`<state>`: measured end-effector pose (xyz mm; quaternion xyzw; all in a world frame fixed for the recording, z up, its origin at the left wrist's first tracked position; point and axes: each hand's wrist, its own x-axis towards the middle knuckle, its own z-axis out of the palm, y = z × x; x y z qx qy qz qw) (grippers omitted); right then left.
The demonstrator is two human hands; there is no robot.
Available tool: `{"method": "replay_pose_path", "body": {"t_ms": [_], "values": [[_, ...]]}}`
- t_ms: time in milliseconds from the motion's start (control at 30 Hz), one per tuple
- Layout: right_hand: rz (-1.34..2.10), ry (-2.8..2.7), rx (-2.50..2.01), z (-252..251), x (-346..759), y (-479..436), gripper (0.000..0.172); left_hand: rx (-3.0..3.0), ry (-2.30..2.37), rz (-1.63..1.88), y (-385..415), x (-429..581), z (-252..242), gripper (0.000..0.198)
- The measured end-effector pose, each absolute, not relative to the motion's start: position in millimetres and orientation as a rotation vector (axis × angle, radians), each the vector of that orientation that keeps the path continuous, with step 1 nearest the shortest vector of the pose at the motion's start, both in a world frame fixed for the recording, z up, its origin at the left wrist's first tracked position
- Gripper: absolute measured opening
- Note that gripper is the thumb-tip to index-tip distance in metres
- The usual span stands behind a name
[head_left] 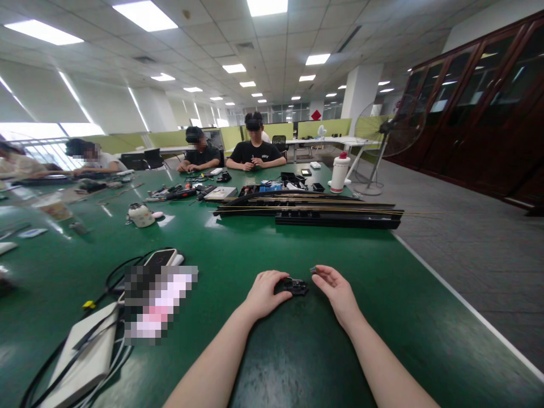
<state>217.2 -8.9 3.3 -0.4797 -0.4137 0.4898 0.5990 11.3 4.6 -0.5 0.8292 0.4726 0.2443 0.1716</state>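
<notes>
My left hand (267, 293) is closed on the left end of a small black part (296, 287) that rests on the green table. Its thumb lies along the near side and its fingers reach over the far side. Fine detail on the black part is too small to make out. Just to the right, my right hand (334, 288) pinches a tiny dark piece (313, 270) between thumb and fingertips, a little apart from the black part. What kind of piece it is cannot be told.
Long black rails with thin brass-coloured rods (314, 209) lie across the table ahead. A white bottle with a red cap (340, 173) stands behind them. A white power bank (83, 345) and cables are at left. Tools (176, 192) lie farther back; co-workers sit across the table.
</notes>
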Motion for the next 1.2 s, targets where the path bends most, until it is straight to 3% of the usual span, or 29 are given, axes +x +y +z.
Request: {"method": "replay_pose_path", "body": {"t_ms": [1200], "values": [[1.187, -0.755, -1.007, -0.1, 222.7, -6.4, 0.036, 2.339, 1.337, 0.695, 2.6, 11.8, 3.5, 0.038]]}}
